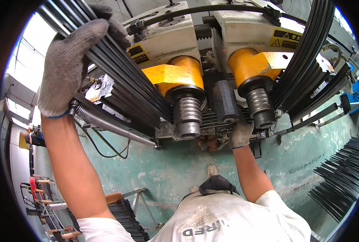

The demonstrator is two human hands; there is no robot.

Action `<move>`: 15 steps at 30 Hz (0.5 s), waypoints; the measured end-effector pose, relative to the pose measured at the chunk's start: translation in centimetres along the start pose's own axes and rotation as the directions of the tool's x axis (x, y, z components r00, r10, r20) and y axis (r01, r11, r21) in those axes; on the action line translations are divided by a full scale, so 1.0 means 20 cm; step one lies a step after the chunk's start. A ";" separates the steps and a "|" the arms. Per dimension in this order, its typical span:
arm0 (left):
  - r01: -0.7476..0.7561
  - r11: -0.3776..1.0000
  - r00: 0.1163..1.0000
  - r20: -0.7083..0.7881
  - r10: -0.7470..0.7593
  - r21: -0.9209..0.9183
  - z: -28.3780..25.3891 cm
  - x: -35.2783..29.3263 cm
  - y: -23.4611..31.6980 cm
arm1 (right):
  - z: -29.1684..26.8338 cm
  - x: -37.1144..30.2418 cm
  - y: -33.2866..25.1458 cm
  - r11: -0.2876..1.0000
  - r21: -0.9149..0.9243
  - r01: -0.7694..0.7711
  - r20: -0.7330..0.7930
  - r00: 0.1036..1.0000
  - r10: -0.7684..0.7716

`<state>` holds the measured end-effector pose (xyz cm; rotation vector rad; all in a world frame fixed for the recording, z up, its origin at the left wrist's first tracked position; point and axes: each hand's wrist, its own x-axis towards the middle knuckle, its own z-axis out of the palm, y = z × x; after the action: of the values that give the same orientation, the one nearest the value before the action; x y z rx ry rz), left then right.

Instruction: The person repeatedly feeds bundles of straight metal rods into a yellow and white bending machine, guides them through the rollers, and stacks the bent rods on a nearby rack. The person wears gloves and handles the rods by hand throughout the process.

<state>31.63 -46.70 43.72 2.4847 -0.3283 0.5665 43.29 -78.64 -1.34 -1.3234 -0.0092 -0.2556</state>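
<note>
My left hand (68, 66), in a grey knit glove, is closed around a bundle of thin black rods (125, 70) at the upper left. These rods slant down to the middle of a bending machine (171, 30), and a second raised bundle (304, 48) rises on the right. Low at the centre, my gloved right hand (241, 133) reaches up against the machine, beside a dark faceted metal block (226, 101) and the horizontal rods behind it. Its fingers are mostly hidden there. Two ribbed steel rollers (188, 115) hang below yellow arms (175, 74), one on each side of the block.
A coil spring (107, 125) and black cables hang near my left forearm. Many black rods (342, 177) lie at the right; another stack (125, 215) rests on a metal stand at lower left. The floor (155, 169) is worn green. A blue machine part (354, 97) stands far right.
</note>
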 end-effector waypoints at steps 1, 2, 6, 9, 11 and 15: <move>-0.040 0.996 0.999 0.011 0.039 0.077 -0.02 -0.01 -0.03 | 0.00 0.00 0.02 0.999 0.039 -0.026 0.007 1.000 0.026; -0.124 0.976 0.992 0.026 0.121 0.179 -0.04 -0.02 -0.05 | -0.01 0.01 0.04 0.996 0.077 -0.049 0.012 0.999 0.048; -0.441 0.729 0.881 0.097 0.463 0.524 -0.04 0.00 0.00 | -0.18 0.12 0.34 0.969 0.163 -0.184 0.062 0.982 0.176; -0.403 0.641 0.861 0.033 0.507 0.654 -0.04 -0.13 0.08 | -0.14 0.03 0.15 0.942 0.192 -0.274 0.034 0.962 0.272; -0.372 0.631 0.821 -0.075 0.565 0.680 0.03 -0.26 0.23 | 0.02 -0.19 -0.40 0.912 0.325 -0.250 0.067 0.968 0.242; -0.214 0.697 0.867 -0.196 0.459 0.685 -0.03 -0.73 0.51 | -0.29 -0.39 -0.38 0.806 0.419 -0.418 0.149 0.907 0.393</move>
<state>15.15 -53.03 42.23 2.8947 -0.5320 1.4958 33.52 -84.43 3.40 -0.8446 0.1616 0.1490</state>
